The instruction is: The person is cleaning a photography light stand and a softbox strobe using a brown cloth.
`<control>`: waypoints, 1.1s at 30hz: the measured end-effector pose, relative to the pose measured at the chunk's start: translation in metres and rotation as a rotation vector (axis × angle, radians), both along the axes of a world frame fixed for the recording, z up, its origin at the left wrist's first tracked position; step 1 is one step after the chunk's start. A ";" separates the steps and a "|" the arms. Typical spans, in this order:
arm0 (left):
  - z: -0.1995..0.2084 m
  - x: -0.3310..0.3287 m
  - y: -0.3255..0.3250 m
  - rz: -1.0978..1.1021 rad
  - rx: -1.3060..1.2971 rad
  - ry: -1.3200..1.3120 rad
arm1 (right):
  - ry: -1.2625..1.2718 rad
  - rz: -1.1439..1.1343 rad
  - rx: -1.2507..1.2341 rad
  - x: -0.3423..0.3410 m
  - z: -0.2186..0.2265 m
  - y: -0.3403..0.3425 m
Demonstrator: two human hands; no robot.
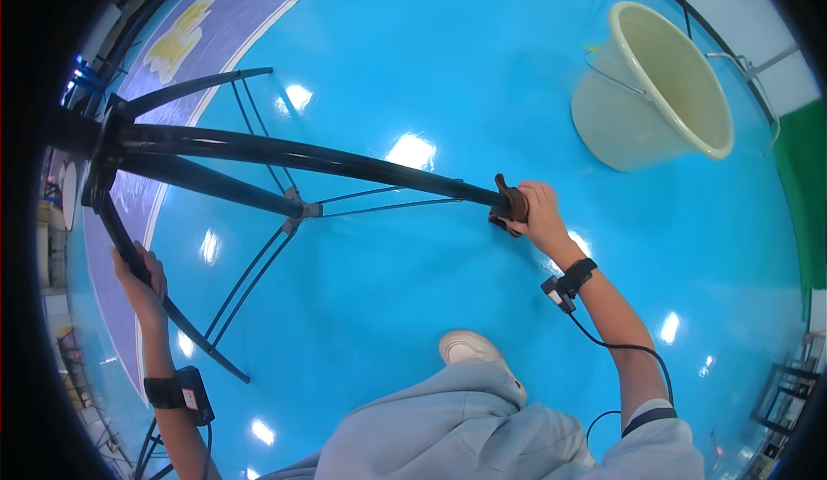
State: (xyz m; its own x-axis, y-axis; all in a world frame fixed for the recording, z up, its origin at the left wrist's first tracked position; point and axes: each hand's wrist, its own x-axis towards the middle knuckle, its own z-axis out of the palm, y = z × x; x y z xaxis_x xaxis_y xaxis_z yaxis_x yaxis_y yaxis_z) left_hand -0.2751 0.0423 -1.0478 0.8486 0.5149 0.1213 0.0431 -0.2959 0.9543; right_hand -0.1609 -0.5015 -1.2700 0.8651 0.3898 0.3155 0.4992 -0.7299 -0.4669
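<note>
A black metal stand [301, 156] with several curved legs lies tilted in front of me, its hub at the far left. Thin paired struts run from the legs to a grey centre joint [295, 209]. My left hand [140, 284] is wrapped round the lower left leg [183, 318]. At the right end of the longest leg, my right hand [543, 222] closes on a dark brown piece [512, 205] that sits around the leg's tip. Whether this piece is a cloth or a foot cap I cannot make out.
A cream bucket [594, 110] with a wire handle stands at the upper right. My shoe [472, 346] is on the glossy blue floor [379, 291]. A purple floor band [233, 11] with a yellow patch curves along the left. Dark frames [786, 401] stand at the right rim.
</note>
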 end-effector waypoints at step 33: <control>0.001 0.006 -0.029 0.210 0.239 0.132 | -0.315 0.364 0.244 0.029 0.243 0.295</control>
